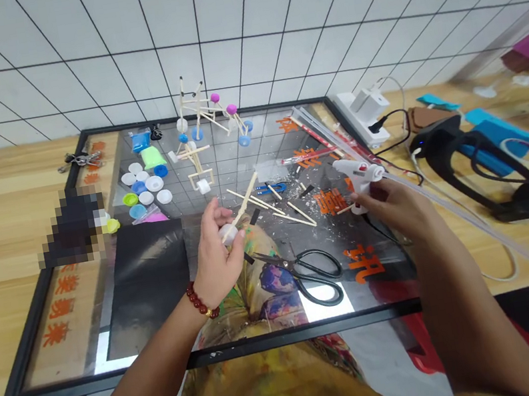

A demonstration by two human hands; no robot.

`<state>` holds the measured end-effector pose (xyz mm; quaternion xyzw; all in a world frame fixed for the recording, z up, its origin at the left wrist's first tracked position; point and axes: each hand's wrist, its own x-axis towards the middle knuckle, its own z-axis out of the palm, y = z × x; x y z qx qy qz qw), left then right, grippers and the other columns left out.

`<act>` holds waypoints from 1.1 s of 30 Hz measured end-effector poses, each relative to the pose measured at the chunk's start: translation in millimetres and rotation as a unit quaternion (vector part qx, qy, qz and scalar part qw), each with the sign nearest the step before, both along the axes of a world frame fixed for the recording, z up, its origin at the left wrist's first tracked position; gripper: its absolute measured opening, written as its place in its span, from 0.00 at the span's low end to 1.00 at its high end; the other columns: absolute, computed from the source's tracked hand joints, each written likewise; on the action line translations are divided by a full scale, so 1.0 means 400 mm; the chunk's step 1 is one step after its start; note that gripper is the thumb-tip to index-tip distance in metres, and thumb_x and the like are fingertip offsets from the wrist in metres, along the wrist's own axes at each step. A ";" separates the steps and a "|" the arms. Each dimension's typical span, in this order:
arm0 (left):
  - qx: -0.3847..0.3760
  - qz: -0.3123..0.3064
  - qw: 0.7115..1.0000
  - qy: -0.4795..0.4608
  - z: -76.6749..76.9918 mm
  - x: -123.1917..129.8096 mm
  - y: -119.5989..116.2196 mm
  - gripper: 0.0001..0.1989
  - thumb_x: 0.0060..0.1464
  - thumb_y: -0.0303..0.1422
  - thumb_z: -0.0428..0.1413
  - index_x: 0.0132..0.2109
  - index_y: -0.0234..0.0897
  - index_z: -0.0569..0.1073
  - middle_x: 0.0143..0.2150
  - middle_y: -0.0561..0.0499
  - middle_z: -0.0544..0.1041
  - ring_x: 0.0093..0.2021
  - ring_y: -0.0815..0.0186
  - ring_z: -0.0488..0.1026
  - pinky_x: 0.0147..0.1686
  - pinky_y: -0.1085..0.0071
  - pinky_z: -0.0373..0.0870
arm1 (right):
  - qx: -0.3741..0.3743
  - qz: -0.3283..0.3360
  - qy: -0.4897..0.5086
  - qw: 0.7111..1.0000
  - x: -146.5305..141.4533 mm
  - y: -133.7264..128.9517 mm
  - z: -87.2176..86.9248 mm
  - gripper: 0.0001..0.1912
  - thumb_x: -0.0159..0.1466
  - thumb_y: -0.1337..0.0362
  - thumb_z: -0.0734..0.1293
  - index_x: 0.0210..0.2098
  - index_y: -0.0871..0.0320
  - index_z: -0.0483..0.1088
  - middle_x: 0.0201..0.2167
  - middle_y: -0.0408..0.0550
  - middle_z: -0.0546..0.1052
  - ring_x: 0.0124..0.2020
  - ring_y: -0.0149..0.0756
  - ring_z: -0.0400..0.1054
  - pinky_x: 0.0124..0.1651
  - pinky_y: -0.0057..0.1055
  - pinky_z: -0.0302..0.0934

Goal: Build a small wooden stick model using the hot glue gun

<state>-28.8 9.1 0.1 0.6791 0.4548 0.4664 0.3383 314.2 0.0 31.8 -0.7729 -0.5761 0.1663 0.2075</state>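
Note:
My left hand (pixel 217 256), a beaded bracelet at its wrist, has its fingers closed on a small white cap piece (pixel 228 234) with a wooden stick (pixel 247 197) rising from it. On the right, my right hand (pixel 392 207) is wrapped round a white glue gun (pixel 359 172), whose nozzle end points up and left. A clear glue stick (pixel 425 188) runs out behind the gun. Loose thin sticks (pixel 298 214) lie on the glass between my hands. Black-handled scissors (pixel 314 271) rest open below them.
Stick models with wheels (pixel 204 123) stand near the wall. Coloured bottle caps (pixel 144 188) and a black sheet (pixel 144 285) are at left. Blue snips (pixel 270 188) lie centrally. A power strip (pixel 358 121) and a black headset-like object (pixel 488 174) sit at right.

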 end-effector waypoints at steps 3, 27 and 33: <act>-0.087 -0.030 0.995 -0.048 0.008 0.001 0.002 0.28 0.57 0.33 0.57 0.62 0.39 0.57 0.49 0.45 0.73 0.48 0.63 0.73 0.53 0.61 0.69 | 0.053 -0.027 -0.131 0.990 -0.022 -0.060 0.003 0.19 0.57 0.49 0.70 0.41 0.55 0.73 0.35 0.57 0.79 0.33 0.47 0.72 0.31 0.37 0.57; -0.405 -0.187 0.875 -0.190 0.041 0.023 -0.011 0.15 0.55 0.42 0.57 0.36 0.32 0.71 0.31 0.50 0.72 0.26 0.72 0.70 0.22 0.77 0.71 | 0.087 0.129 0.521 0.839 -0.352 0.006 -0.079 0.09 0.63 0.57 0.70 0.31 0.55 0.76 0.24 0.40 0.69 0.27 0.27 0.59 0.32 0.27 0.54; -0.398 -0.180 0.871 -0.225 0.024 0.025 -0.009 0.15 0.59 0.43 0.54 0.37 0.33 0.71 0.34 0.49 0.74 0.27 0.72 0.71 0.24 0.75 0.73 | 0.099 0.119 0.524 0.838 -0.350 0.014 -0.086 0.08 0.62 0.57 0.70 0.31 0.55 0.76 0.23 0.40 0.70 0.26 0.26 0.60 0.31 0.26 0.55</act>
